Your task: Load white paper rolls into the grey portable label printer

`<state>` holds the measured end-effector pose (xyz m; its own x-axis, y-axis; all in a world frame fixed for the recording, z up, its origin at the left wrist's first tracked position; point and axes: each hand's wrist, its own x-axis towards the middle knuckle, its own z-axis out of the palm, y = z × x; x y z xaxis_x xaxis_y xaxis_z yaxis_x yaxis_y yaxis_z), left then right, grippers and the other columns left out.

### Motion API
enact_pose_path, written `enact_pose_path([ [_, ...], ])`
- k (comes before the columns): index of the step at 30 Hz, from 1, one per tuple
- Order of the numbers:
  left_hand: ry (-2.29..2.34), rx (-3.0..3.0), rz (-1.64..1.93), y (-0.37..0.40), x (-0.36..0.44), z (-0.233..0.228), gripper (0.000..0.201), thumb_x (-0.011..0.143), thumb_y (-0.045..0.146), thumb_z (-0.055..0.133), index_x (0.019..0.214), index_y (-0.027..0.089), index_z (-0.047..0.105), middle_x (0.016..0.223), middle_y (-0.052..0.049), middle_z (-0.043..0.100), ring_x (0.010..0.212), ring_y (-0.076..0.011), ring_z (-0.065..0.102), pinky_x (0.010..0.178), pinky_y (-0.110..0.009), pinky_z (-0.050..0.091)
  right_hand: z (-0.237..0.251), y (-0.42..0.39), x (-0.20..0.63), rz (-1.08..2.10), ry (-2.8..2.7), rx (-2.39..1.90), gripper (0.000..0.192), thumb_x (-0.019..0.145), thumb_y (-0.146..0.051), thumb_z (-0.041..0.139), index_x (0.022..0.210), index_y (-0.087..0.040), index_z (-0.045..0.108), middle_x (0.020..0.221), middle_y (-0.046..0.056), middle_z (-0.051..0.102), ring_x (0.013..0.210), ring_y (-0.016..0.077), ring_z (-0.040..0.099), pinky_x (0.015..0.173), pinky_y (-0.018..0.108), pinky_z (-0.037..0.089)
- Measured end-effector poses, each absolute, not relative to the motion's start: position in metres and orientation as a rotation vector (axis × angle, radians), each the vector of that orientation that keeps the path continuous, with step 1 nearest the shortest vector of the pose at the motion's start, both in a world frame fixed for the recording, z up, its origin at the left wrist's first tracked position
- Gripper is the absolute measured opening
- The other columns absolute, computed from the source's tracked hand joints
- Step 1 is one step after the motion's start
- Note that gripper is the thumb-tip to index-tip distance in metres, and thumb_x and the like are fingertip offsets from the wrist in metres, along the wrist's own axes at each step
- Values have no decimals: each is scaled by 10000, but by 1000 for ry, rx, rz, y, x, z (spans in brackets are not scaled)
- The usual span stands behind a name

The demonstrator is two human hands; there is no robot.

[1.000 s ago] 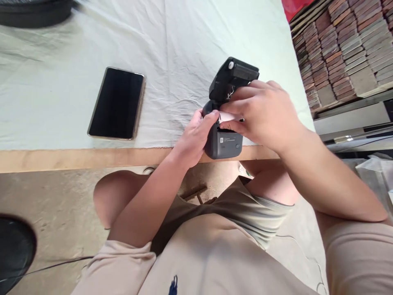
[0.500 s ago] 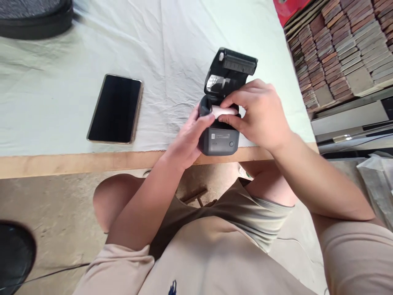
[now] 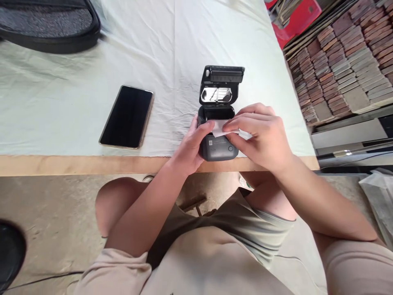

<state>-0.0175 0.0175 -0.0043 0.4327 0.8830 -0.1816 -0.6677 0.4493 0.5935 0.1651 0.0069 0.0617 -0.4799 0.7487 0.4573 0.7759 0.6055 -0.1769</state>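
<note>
While both hands grip the open printer (image 3: 218,143) and its paper (image 3: 218,128), a phone (image 3: 127,117) lies well left.

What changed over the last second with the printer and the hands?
The printer was set upright near the table edge, lid open. The right hand drew the paper out over its front. The left hand still steadies its side; the phone stayed put.

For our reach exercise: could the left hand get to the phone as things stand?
Probably yes. The left hand holds the printer, so it must let go first; only bare cloth lies between it and the phone.
</note>
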Motion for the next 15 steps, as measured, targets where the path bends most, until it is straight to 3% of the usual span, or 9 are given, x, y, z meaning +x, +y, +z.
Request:
enact_pose_path([
  [6, 575, 500, 966, 15, -20, -4, 610, 703, 214, 940, 1203, 255, 593, 1023, 32, 737, 1007, -226, 760, 823, -327, 600, 48, -13, 176, 97, -2271, -1037, 131, 1033, -197, 717, 1080, -296, 787, 1109, -1, 889, 1147, 273, 827, 1084, 493, 619],
  [9, 540, 526, 972, 15, -20, -6, 658, 680, 167, 930, 1237, 246, 590, 1064, 21, 748, 1039, -229, 754, 851, -340, 619, 53, -1, 183, 112, -2035, -1048, 143, 1037, -250, 705, 1155, -318, 749, 1249, 24, 846, 1212, 253, 798, 1040, 438, 637],
  [11, 537, 548, 988, 16, -19, -7, 660, 663, 161, 933, 1228, 236, 601, 1056, 18, 752, 1019, -208, 739, 829, -314, 611, 57, 18, 183, 150, -1881, -1205, 282, 1049, -284, 667, 1328, -325, 658, 1549, 59, 709, 1454, 243, 676, 1025, 376, 630],
  [12, 550, 557, 996, 16, -18, -7, 649, 656, 160, 931, 1213, 235, 606, 1040, 20, 751, 1003, -197, 730, 816, -301, 602, 58, 29, 182, 246, -1851, -1334, 396, 1069, -283, 630, 1455, -335, 560, 1713, 53, 574, 1549, 218, 599, 1099, 355, 606],
  [13, 570, 563, 1000, 16, -18, -6, 638, 651, 157, 926, 1200, 237, 609, 1024, 24, 749, 987, -190, 723, 806, -292, 592, 59, 39, 180, 354, -1826, -1406, 472, 1082, -283, 595, 1532, -342, 467, 1760, 41, 521, 1583, 191, 562, 1160, 342, 577],
  [15, 608, 565, 1000, 16, -17, -5, 638, 638, 153, 917, 1189, 245, 609, 1008, 28, 747, 978, -191, 720, 803, -291, 578, 57, 55, 176, 572, -1748, -1486, 457, 1132, -299, 474, 1576, -326, 372, 1641, 54, 644, 1494, 175, 641, 1226, 372, 544],
])
